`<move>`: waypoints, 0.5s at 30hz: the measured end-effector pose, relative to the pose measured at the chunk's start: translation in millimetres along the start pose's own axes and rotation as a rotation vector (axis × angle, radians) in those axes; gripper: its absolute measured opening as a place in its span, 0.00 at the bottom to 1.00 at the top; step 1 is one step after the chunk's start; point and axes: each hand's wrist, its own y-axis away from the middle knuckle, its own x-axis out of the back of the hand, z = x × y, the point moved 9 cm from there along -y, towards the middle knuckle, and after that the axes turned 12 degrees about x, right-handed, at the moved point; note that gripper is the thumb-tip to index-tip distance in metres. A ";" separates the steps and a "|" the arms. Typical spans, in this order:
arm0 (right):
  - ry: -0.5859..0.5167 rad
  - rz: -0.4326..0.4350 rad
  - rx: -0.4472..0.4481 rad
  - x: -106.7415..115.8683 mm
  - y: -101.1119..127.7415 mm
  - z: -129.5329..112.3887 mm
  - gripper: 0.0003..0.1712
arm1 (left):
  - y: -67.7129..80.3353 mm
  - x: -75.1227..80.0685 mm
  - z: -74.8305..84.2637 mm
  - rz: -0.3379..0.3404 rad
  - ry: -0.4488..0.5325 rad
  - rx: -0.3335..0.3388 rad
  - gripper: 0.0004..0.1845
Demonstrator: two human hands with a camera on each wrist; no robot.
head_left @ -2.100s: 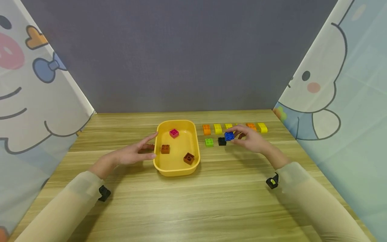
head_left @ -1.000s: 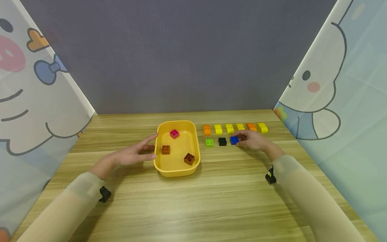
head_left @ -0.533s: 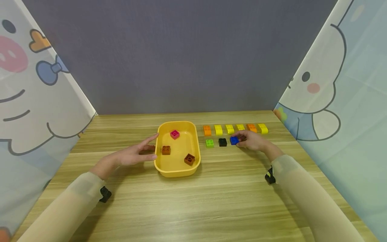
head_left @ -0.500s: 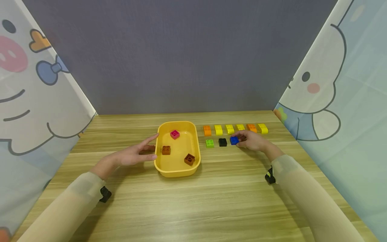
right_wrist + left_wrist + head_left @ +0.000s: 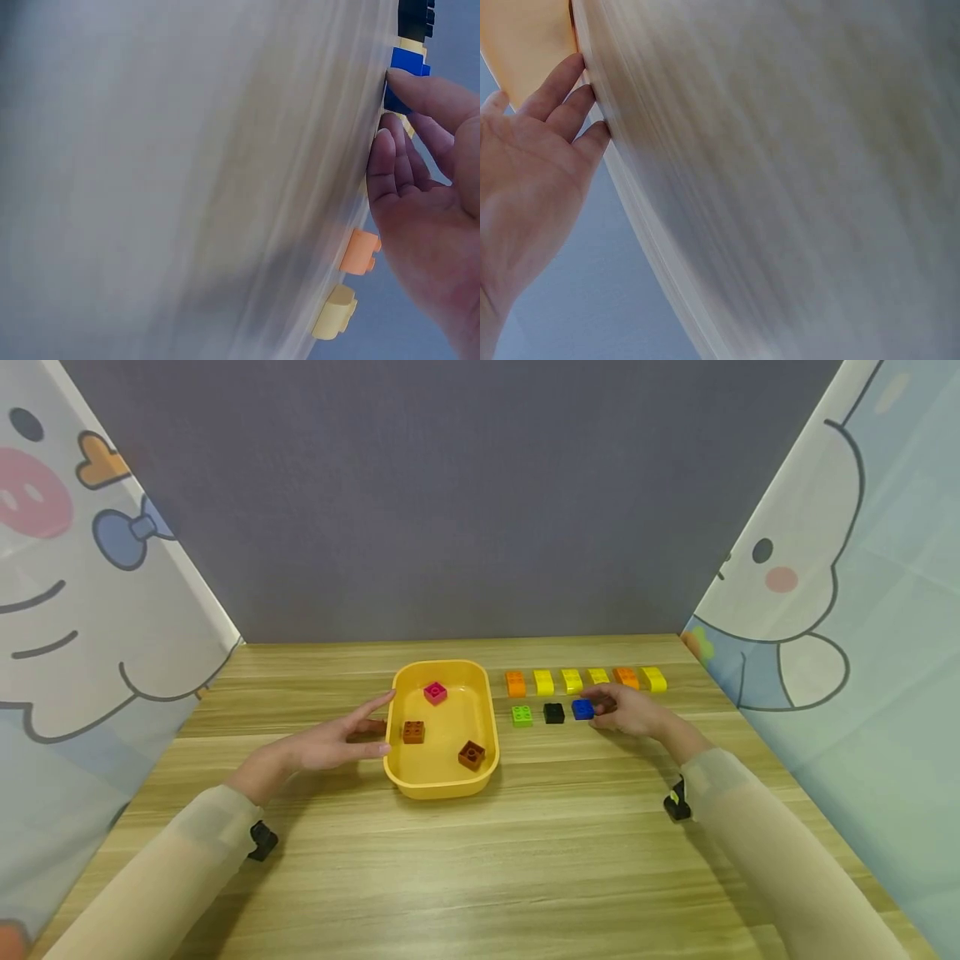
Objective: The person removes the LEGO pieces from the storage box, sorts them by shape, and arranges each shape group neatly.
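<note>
Fingertips of the right hand (image 5: 628, 712) touch the small blue plastic brick (image 5: 582, 709), which sits on the pale wooden table (image 5: 480, 860). In the right wrist view the thumb lies on the blue brick's side and the other fingers (image 5: 384, 161) curl loosely next to it, so the grip looks light and half open.

Straight, relaxed fingers of the left hand (image 5: 322, 745) rest against the wall of the yellow plastic tub (image 5: 441, 781) at its 9 o'clock side. That hand holds nothing.

Inside the tub lie a pink brick (image 5: 435, 692) near 12 o'clock, a brown brick (image 5: 413, 732) near 9 o'clock and a dark brown brick (image 5: 471, 754) near 4 o'clock.

At 9 o'clock from the blue brick sits a black brick (image 5: 553, 712), just beside it, and then a green brick (image 5: 522, 716). At 12 o'clock from these runs a row of orange and yellow bricks (image 5: 585, 679), close to the right hand's fingers.

Open table spreads wide toward 6 o'clock, near the person's sleeves. Cloth walls with cartoon animals (image 5: 840, 593) stand along both sides of the table, and a grey wall (image 5: 450, 502) closes the far edge.
</note>
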 end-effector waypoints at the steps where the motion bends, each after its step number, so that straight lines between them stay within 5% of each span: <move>1: 0.002 0.006 0.004 1.0 1.8 0.0 0.35 | 0.0 -0.2 0.2 0.000 -0.001 -0.002 0.52; 15: -0.027 0.111 0.000 16.2 28.6 -3.3 0.29 | -0.4 -1.7 3.3 0.000 -0.023 -0.018 0.53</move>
